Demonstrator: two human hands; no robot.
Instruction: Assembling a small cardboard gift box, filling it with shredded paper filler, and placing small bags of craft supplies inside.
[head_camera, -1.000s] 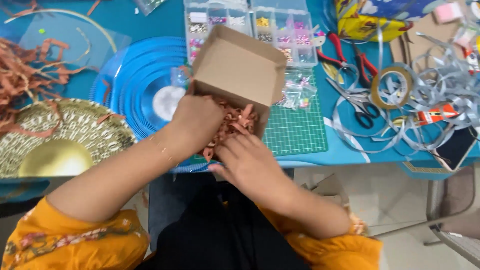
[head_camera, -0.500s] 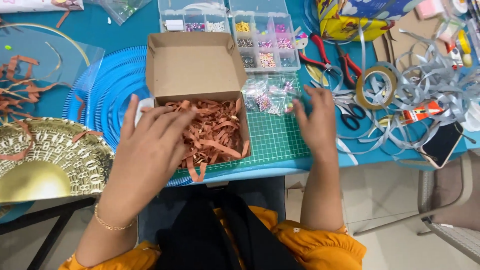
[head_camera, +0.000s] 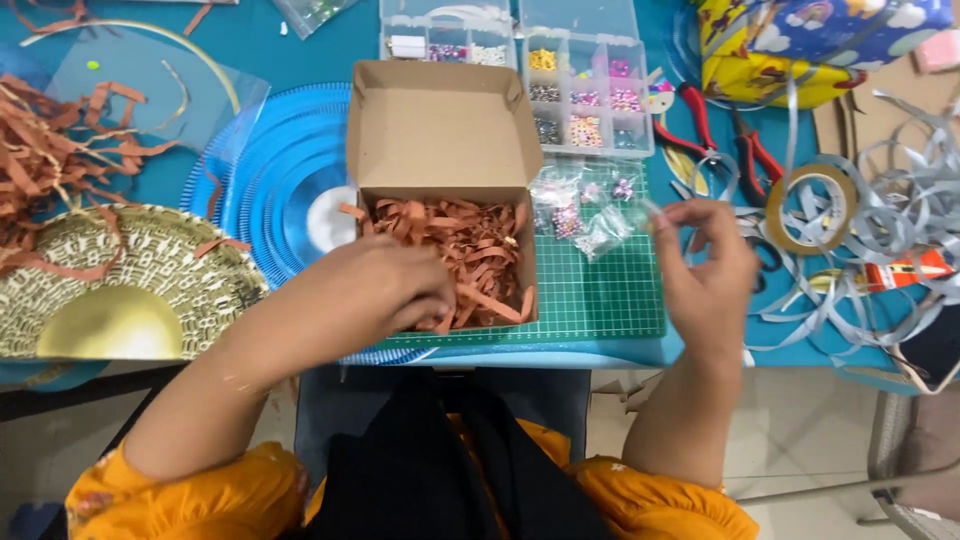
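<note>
So the whole teal table (head_camera: 300, 40) is a craft mess. Biggest thing is the blue pleated disc (head_camera: 265, 170) on the left, with a gold patterned plate (head_camera: 130, 265) overlapping its lower left edge and a heap of loose brown paper shreds (head_camera: 50, 160) above that. Over on the right there's a big tangle of silver ribbon (head_camera: 890, 190) with a tape roll (head_camera: 810, 205) and red-handled pliers (head_camera: 700, 120) sitting in it.

Dead centre is the open cardboard box (head_camera: 440, 125), lid flipped back, sitting half on the blue disc and half on the green cutting mat (head_camera: 600, 300). It's full of brown shredded paper (head_camera: 470, 255). The left hand (head_camera: 375, 290) is curled over the box's near left corner, fingers bent down into the shreds, looks like it's pinching some.

The right hand (head_camera: 705, 265) is off to the right of the box, well clear of it, above the mat edge, thumb and fingers pinched on a small clear bag (head_camera: 605, 230) of beads. More bead bags lie just beside the box, and the clear bead organiser (head_camera: 585, 90) sits behind.
</note>
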